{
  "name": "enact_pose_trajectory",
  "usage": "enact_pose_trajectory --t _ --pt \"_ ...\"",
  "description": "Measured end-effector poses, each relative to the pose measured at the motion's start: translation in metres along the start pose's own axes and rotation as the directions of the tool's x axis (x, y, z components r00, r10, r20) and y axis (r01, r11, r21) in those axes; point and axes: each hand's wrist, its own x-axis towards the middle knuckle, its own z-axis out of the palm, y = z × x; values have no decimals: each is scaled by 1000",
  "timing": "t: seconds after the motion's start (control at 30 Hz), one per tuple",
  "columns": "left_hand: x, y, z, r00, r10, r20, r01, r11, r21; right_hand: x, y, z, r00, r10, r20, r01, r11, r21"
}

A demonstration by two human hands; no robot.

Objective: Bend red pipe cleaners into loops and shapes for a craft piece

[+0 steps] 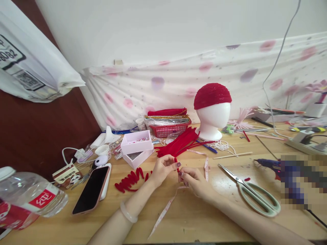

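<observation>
Between my two hands is a short red fuzzy piece. My left hand pinches it from the left, with a pale bangle on that wrist. From the right, my right hand grips its lower end. A measuring tape runs under my right hand toward the front edge. Several red fuzzy pieces lie in a row left of my left hand. Behind my hands is a bundle of red fuzzy stems. A white foam head wears a red fuzzy cap.
Green-handled scissors and a blue glue gun lie to the right. At left are a phone, a large bottle and a paper cup. Pink boxes and a red basket stand behind.
</observation>
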Motion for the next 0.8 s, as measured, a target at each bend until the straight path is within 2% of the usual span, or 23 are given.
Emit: enact_pose_trajectory --t 0.17,0.3,0.43,0.6,0.8 --pt "-3 0 3 1000 -25 11 26 999 -42 0 -1 0 1000 -4 -31 4 1000 2" --pt "-7 0 10 998 -66 -7 64 989 -131 -1 -8 1 1000 -19 -1 19 1000 -8" --pt "-7 -1 11 998 -56 -23 53 993 -104 -2 -9 2 999 -31 21 31 999 -14" --pt "-8 5 8 993 110 -32 -104 984 147 1 0 -2 999 -23 -33 22 999 -24" --pt "-23 12 17 922 388 -7 -343 822 455 4 8 -1 999 -16 -45 14 999 -32"
